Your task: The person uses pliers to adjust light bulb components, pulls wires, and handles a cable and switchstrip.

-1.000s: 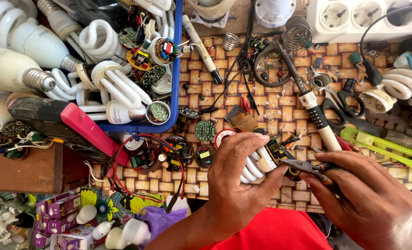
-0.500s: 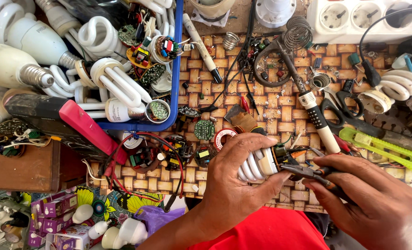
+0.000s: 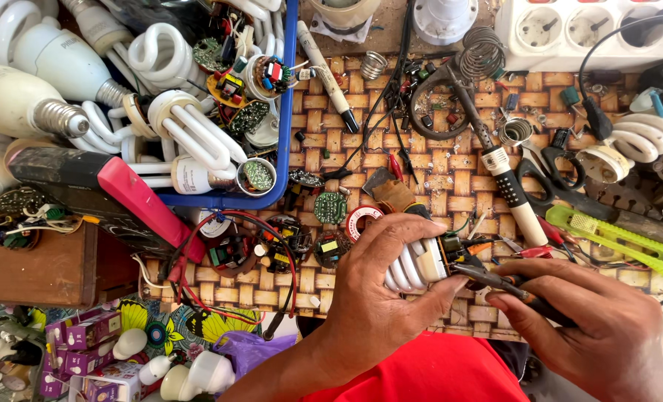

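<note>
My left hand (image 3: 372, 298) grips a white spiral-tube lamp (image 3: 413, 266) with its base open, showing a small circuit board and wires at the right end. My right hand (image 3: 599, 327) holds dark pliers (image 3: 495, 279) whose tip touches the lamp's exposed board. Both hands are low in the head view, over a woven mat (image 3: 450, 179). A red garment (image 3: 428, 380) fills the bottom edge under my arms.
A blue tray (image 3: 283, 134) of spent lamps and circuit boards sits at upper left. A soldering iron (image 3: 495, 160), scissors (image 3: 555, 175), marker pen (image 3: 327, 74), green tool (image 3: 614, 238), white socket strip (image 3: 584, 30) and loose boards (image 3: 272, 249) crowd the mat. Boxed bulbs (image 3: 85, 350) lie lower left.
The view has shifted slightly. My hands stay together on the lamp, with the pliers tip working at its open base; no grip has changed.
</note>
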